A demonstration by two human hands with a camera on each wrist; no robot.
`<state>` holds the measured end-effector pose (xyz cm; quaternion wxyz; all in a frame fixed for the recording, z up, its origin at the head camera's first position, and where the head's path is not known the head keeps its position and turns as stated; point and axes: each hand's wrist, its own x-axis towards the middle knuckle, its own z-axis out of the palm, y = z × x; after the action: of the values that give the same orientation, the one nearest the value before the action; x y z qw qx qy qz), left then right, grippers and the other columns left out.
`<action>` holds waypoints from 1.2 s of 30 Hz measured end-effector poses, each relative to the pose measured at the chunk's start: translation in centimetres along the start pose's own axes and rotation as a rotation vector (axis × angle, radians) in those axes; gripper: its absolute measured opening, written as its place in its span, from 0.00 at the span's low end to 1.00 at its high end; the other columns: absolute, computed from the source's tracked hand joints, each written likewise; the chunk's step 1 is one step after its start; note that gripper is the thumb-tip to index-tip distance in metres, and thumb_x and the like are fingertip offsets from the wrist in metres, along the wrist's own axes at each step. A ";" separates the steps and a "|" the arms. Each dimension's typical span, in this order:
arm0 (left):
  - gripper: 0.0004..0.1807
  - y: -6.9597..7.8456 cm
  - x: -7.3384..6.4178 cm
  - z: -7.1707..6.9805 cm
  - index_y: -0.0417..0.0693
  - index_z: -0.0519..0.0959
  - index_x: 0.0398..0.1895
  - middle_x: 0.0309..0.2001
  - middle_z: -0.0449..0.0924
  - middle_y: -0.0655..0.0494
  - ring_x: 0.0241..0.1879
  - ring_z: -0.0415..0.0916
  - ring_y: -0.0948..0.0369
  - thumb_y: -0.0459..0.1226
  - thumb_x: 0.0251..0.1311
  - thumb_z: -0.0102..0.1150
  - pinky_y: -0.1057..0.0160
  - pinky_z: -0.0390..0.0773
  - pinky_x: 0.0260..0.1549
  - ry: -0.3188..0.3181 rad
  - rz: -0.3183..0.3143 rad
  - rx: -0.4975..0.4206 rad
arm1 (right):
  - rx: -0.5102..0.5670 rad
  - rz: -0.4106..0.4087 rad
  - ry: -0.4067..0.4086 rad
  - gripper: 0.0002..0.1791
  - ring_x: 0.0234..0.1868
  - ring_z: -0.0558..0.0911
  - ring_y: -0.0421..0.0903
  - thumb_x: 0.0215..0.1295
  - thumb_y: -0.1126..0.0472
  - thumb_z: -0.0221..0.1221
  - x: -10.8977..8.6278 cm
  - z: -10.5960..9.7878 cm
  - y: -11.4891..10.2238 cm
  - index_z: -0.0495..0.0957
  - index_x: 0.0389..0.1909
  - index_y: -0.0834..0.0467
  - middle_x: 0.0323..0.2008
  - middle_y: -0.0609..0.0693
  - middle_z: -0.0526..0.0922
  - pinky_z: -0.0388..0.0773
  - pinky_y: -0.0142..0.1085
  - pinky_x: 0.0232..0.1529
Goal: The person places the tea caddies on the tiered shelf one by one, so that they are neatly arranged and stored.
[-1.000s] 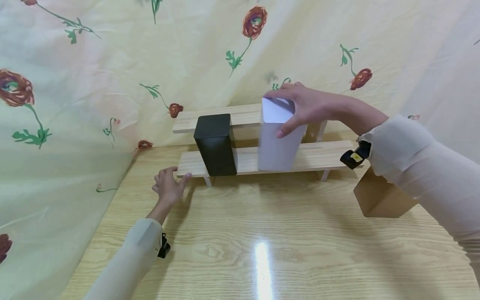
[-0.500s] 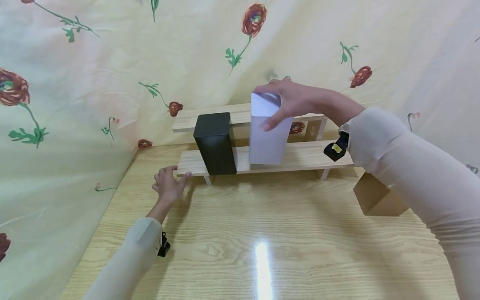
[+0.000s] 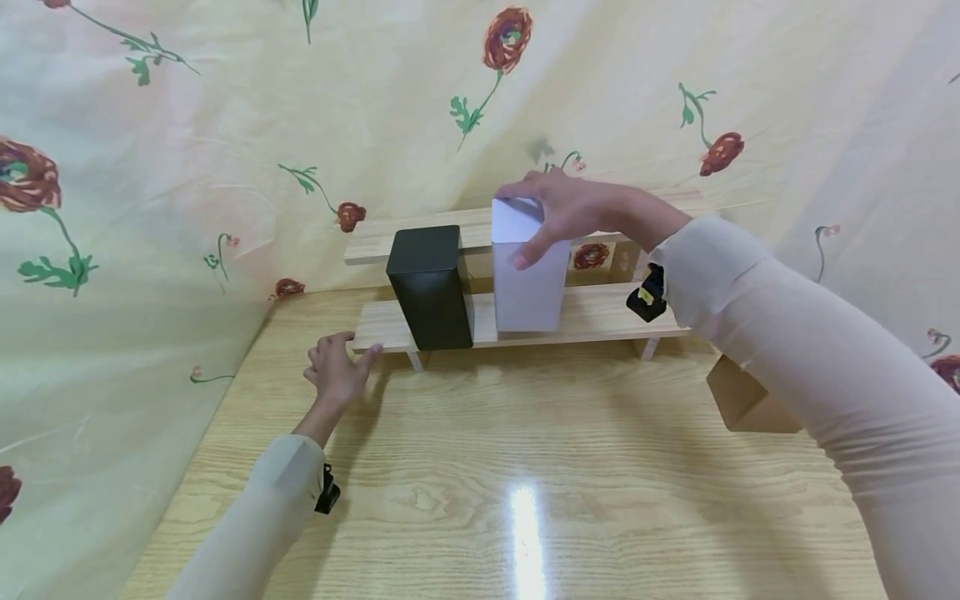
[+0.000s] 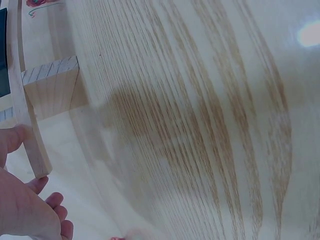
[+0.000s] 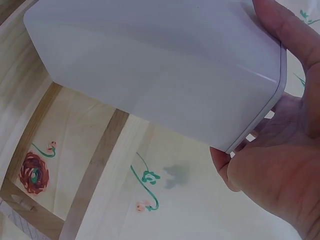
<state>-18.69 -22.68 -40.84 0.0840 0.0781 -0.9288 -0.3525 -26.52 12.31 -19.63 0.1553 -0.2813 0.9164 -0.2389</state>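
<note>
In the head view, my right hand [image 3: 570, 207] grips a tall white box [image 3: 529, 292] by its top, with the thumb on the near face and fingers over the far side. The box stands upright at the lower board of a two-tier wooden shelf [image 3: 600, 315]; I cannot tell whether its base touches the board. A similar black box [image 3: 433, 292] is upright to its left, a narrow gap between them. My left hand [image 3: 339, 372] holds the lower board's left end; the left wrist view shows thumb and finger on the board end [image 4: 35, 145].
A brown cardboard-coloured box [image 3: 746, 400] rests on the wood-grain table [image 3: 420, 500] at the right, partly hidden by my right sleeve. Flower-printed cloth [image 3: 405, 100] hangs behind the shelf and along the left side. The upper board [image 3: 375, 242] runs behind both boxes.
My right hand has carried the white box left along the shelf, nearer the black box; it rose slightly, then came down a little. The left hand and black box have stayed put.
</note>
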 end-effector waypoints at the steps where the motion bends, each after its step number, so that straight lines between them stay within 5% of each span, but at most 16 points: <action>1: 0.34 0.0 0.0 0.0 0.35 0.64 0.65 0.63 0.59 0.35 0.61 0.50 0.41 0.50 0.66 0.56 0.39 0.44 0.54 0.000 0.000 -0.001 | 0.001 -0.003 0.002 0.55 0.54 0.65 0.55 0.47 0.49 0.74 0.2 0.1 0.1 0.53 0.74 0.50 0.59 0.57 0.64 0.73 0.44 0.47; 36: 0.35 -0.2 0.5 0.2 0.35 0.63 0.66 0.62 0.59 0.34 0.59 0.50 0.41 0.51 0.65 0.56 0.41 0.44 0.52 0.004 0.020 -0.016 | -0.083 0.059 -0.050 0.56 0.60 0.56 0.54 0.47 0.47 0.73 2.3 1.5 0.8 0.52 0.75 0.46 0.60 0.55 0.61 0.67 0.49 0.53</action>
<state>-19.23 -22.81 -41.10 0.0901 0.0688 -0.9265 -0.3588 -28.07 11.01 -21.64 0.1734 -0.2664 0.9292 -0.1886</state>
